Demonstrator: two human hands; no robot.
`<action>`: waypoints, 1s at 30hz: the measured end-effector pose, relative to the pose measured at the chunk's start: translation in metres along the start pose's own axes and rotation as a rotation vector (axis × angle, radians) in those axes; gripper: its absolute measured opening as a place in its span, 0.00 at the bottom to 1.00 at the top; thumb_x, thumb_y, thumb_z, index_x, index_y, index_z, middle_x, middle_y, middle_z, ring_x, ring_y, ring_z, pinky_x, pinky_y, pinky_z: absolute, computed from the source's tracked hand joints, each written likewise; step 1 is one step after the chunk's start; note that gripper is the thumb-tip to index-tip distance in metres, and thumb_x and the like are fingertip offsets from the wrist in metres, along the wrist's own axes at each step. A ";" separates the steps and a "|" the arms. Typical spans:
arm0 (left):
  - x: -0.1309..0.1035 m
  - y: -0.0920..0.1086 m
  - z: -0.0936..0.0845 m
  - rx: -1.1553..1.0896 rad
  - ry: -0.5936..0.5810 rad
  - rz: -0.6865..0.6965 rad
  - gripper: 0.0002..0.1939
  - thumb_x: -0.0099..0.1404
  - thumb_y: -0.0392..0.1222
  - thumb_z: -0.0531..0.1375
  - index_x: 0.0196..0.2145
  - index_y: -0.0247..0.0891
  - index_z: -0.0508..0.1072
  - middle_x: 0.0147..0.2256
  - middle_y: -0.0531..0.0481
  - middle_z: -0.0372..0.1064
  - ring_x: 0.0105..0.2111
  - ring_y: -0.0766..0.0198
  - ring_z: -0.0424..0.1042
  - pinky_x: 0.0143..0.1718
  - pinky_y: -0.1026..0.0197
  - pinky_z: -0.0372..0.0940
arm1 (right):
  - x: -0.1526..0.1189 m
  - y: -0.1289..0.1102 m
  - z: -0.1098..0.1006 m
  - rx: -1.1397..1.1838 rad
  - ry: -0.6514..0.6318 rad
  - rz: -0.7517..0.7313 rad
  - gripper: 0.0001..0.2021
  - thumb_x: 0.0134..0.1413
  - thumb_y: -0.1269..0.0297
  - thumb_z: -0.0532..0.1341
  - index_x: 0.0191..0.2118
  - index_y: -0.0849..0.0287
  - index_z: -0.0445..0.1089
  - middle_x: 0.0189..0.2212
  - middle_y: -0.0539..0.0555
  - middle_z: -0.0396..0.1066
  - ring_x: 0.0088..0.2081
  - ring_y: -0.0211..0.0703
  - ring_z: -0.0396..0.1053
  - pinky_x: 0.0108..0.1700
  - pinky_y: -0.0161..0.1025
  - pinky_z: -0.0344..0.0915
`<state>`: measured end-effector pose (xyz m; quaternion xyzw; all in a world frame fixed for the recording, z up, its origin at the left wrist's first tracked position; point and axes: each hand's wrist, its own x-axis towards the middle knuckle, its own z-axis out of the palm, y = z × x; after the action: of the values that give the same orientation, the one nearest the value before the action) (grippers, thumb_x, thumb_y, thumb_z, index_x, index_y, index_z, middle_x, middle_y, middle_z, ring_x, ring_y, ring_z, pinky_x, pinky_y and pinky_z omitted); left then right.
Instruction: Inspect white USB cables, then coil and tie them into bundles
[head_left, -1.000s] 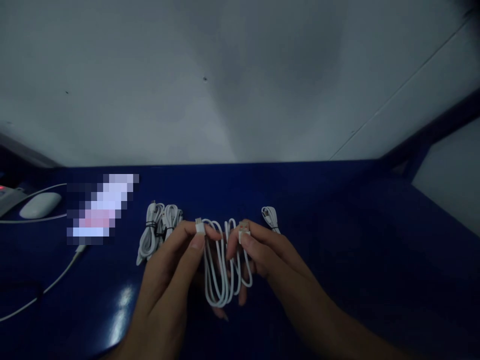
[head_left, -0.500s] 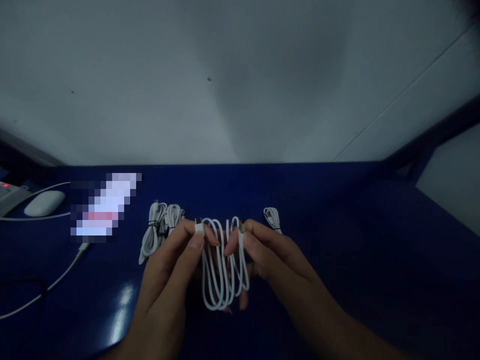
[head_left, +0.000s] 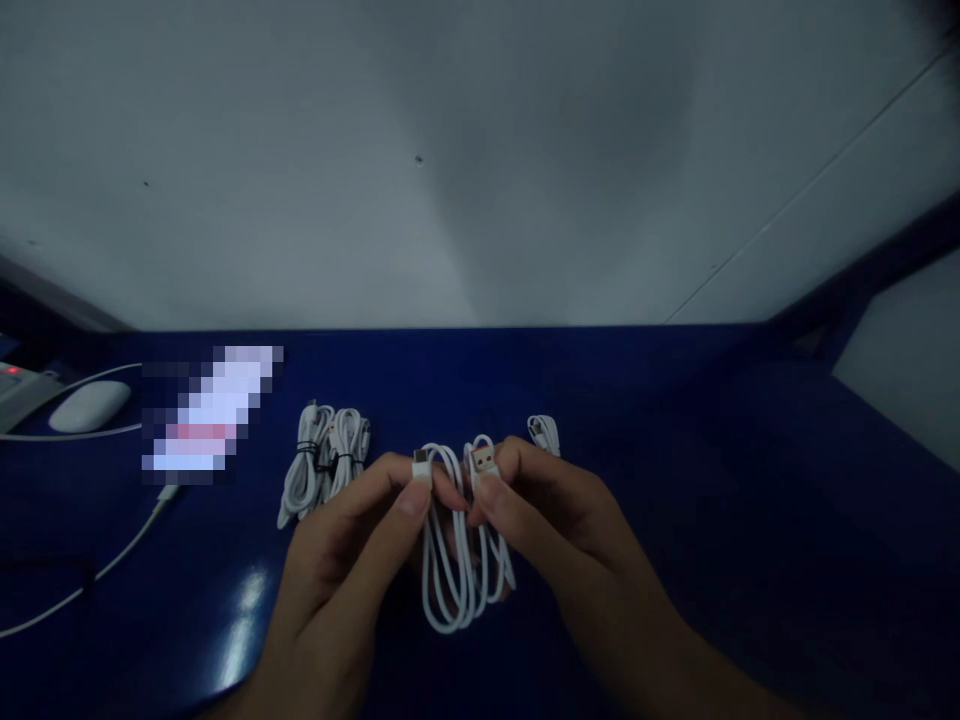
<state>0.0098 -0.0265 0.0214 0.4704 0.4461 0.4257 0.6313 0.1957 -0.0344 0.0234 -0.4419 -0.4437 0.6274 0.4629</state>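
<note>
A glossy white case [head_left: 90, 407] is lying on the blue surface [head_left: 420, 375], near a pixelated, lit screen [head_left: 217, 405] with a cable plug [head_left: 168, 494] just below it. Tied bundles of white cable [head_left: 304, 470] are resting beyond the left hand [head_left: 345, 550], whose grip is pinching one connector [head_left: 421, 467] of a looped white USB cable [head_left: 450, 590]. The right hand's [head_left: 577, 530] grip is pinching the USB-A plug [head_left: 485, 461], the loops hanging between both hands. Another cable bundle [head_left: 544, 434] is lying just beyond the right hand.
</note>
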 end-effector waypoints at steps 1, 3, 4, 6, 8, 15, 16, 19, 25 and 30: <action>0.000 0.001 0.000 -0.007 -0.006 0.000 0.11 0.79 0.52 0.65 0.45 0.46 0.85 0.48 0.51 0.81 0.46 0.60 0.78 0.42 0.66 0.74 | 0.000 0.000 0.000 -0.004 -0.004 -0.005 0.19 0.75 0.49 0.66 0.35 0.56 0.72 0.33 0.49 0.68 0.34 0.37 0.65 0.35 0.34 0.67; 0.000 0.001 0.001 -0.026 -0.018 -0.012 0.10 0.80 0.51 0.65 0.45 0.47 0.85 0.48 0.51 0.81 0.46 0.60 0.78 0.44 0.65 0.74 | 0.001 0.000 0.001 -0.008 -0.010 -0.014 0.19 0.75 0.49 0.66 0.34 0.56 0.71 0.32 0.49 0.67 0.34 0.38 0.63 0.36 0.35 0.66; 0.000 0.002 0.001 -0.030 -0.026 -0.019 0.10 0.80 0.51 0.64 0.45 0.47 0.85 0.48 0.52 0.81 0.46 0.60 0.78 0.45 0.65 0.74 | 0.001 -0.001 0.001 -0.009 -0.009 -0.014 0.20 0.75 0.49 0.66 0.33 0.56 0.71 0.31 0.49 0.66 0.34 0.38 0.62 0.36 0.36 0.65; 0.000 0.002 0.000 -0.027 -0.041 -0.027 0.10 0.81 0.51 0.64 0.45 0.47 0.85 0.50 0.52 0.81 0.47 0.59 0.78 0.45 0.65 0.74 | 0.002 -0.002 0.002 -0.006 -0.008 -0.005 0.20 0.75 0.50 0.66 0.32 0.56 0.69 0.31 0.48 0.64 0.34 0.38 0.62 0.37 0.36 0.64; 0.000 0.001 0.000 -0.024 -0.037 -0.025 0.11 0.81 0.52 0.64 0.46 0.47 0.85 0.52 0.52 0.81 0.49 0.59 0.78 0.45 0.65 0.74 | 0.002 -0.004 0.003 -0.002 -0.005 0.001 0.21 0.75 0.50 0.66 0.31 0.57 0.68 0.30 0.48 0.64 0.34 0.39 0.61 0.38 0.37 0.64; 0.002 -0.001 -0.001 -0.059 -0.035 -0.027 0.10 0.81 0.51 0.64 0.47 0.49 0.85 0.52 0.52 0.81 0.52 0.57 0.77 0.46 0.63 0.74 | 0.001 -0.002 0.002 -0.034 0.013 -0.012 0.20 0.75 0.49 0.65 0.33 0.56 0.71 0.33 0.51 0.67 0.36 0.41 0.62 0.36 0.38 0.63; 0.003 -0.001 -0.001 -0.062 -0.033 -0.033 0.10 0.81 0.51 0.64 0.47 0.49 0.84 0.52 0.52 0.81 0.52 0.57 0.77 0.46 0.63 0.73 | 0.000 -0.002 0.001 -0.035 0.013 -0.011 0.20 0.75 0.49 0.65 0.33 0.56 0.72 0.34 0.51 0.67 0.37 0.42 0.62 0.36 0.38 0.63; 0.003 -0.002 -0.001 -0.065 -0.038 -0.056 0.10 0.81 0.51 0.63 0.46 0.48 0.84 0.54 0.52 0.80 0.53 0.57 0.77 0.48 0.63 0.74 | -0.001 -0.003 0.001 -0.023 0.008 0.004 0.19 0.75 0.49 0.65 0.34 0.56 0.72 0.34 0.51 0.68 0.37 0.42 0.62 0.35 0.38 0.63; 0.003 -0.001 0.001 -0.085 -0.035 -0.064 0.09 0.81 0.50 0.63 0.46 0.47 0.84 0.56 0.52 0.78 0.54 0.57 0.75 0.49 0.63 0.74 | -0.001 -0.005 0.002 -0.031 0.007 0.002 0.17 0.75 0.53 0.64 0.34 0.56 0.72 0.31 0.50 0.65 0.34 0.40 0.60 0.36 0.38 0.62; 0.002 0.000 0.000 -0.058 -0.051 -0.051 0.12 0.82 0.52 0.62 0.46 0.47 0.84 0.56 0.52 0.78 0.50 0.58 0.74 0.47 0.63 0.73 | 0.000 -0.004 0.001 -0.032 0.006 0.002 0.16 0.74 0.54 0.65 0.33 0.56 0.72 0.31 0.50 0.65 0.34 0.41 0.59 0.36 0.39 0.61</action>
<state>0.0100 -0.0250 0.0213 0.4511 0.4292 0.4103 0.6662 0.1951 -0.0337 0.0273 -0.4516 -0.4518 0.6195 0.4563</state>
